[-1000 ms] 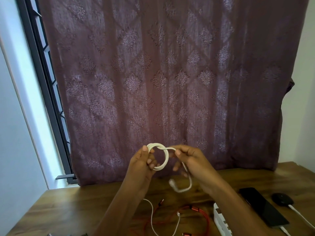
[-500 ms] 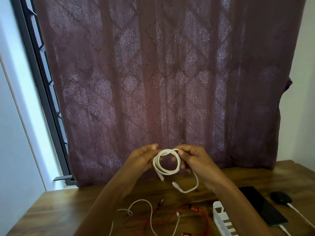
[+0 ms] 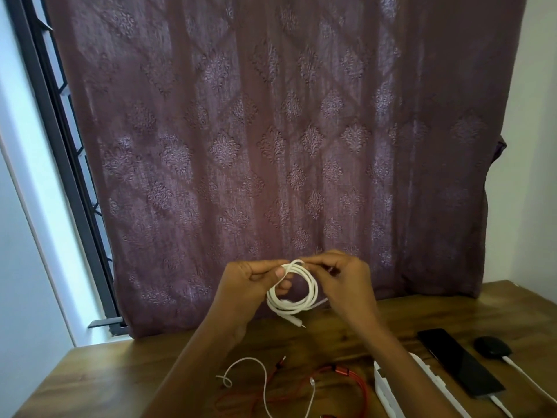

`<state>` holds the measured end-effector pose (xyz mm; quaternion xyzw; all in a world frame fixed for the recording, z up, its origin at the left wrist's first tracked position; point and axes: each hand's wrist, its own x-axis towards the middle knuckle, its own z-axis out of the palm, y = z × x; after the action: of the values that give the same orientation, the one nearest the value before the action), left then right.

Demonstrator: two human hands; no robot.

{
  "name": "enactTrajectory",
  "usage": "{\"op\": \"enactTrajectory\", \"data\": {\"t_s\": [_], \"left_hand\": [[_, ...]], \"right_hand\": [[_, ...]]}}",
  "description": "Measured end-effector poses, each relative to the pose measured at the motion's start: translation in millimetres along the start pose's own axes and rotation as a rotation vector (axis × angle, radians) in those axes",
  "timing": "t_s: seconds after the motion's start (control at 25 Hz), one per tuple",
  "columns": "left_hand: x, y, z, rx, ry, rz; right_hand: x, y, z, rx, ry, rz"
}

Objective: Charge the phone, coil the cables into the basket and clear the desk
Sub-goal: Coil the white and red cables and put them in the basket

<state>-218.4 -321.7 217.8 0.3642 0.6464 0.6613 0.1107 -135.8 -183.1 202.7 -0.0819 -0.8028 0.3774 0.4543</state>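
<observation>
"Holding up the white cable (image 3: 294,294) like that, where exactly is it?"

"In the air above the desk (image 3: 105,375), in front of the curtain (image 3: 271,131), wound into a few round loops. Both grips have it. The left grip (image 3: 241,285) pinches the loops at their upper left, and the right grip (image 3: 346,282) is clenched on the top of the bundle just beside it."

"So what makes this step go well?"

"Taming the tail, I'd say. One plug (image 3: 298,322) pokes out under the loops, and a short stretch seems to trail off to the right, though it is blurred. I would have the left grip clamp all the loops together while the right feeds the loose end round them, snug but not tight, so nothing kinks at the plug."

"And then?"

"The basket (image 3: 384,387) sits on the desk below the right forearm, partly hidden by it. Lower the bundle flat into it and let go only once it rests, or the loops may spring apart."

"Much left?"

"Looks so. A red cable (image 3: 358,384) and a thin white cord (image 3: 265,384) lie loose and crossing each other on the desk near the basket. The phone (image 3: 461,366) lies further right with a white lead (image 3: 498,404) in its near end, so charging seems seen to."
</observation>
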Motion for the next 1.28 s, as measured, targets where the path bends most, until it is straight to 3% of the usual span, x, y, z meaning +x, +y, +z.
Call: {"op": "enactTrajectory", "data": {"t_s": [0.12,0.2,0.32,0.48,0.6,0.76,0.88,1.04,1.16,1.28], "left_hand": [[0,-5,6,-0.083,0.098,-0.01],[1,-7,7,-0.058,0.191,0.03],[2,-6,7,-0.037,0.286,0.083],[3,-8,4,-0.047,0.278,0.106],[3,-13,4,0.008,0.235,0.106],[3,-11,1,0.101,0.103,0.185],[0,-9,1,0.301,-0.017,0.268],[1,-7,6,0.419,-0.057,0.286],[6,-7,4,0.303,-0.093,0.2],[6,-4,5,0.136,-0.044,0.148]], "right_hand": [[-6,-4,7,0.195,-0.113,0.187],[-9,-9,9,0.454,-0.177,0.365],[-10,-20,9,0.787,-0.166,0.558],[-15,-22,8,0.521,-0.143,0.504],[-14,-24,6,0.475,-0.161,0.537],[-11,-27,3,0.734,-0.175,0.581],[-9,-24,0,0.965,-0.223,0.635],[-8,-23,-2,1.217,-0.289,0.717],[-6,-26,-6,1.207,-0.313,0.719],[-5,-30,-8,1.024,-0.333,0.667]]}}
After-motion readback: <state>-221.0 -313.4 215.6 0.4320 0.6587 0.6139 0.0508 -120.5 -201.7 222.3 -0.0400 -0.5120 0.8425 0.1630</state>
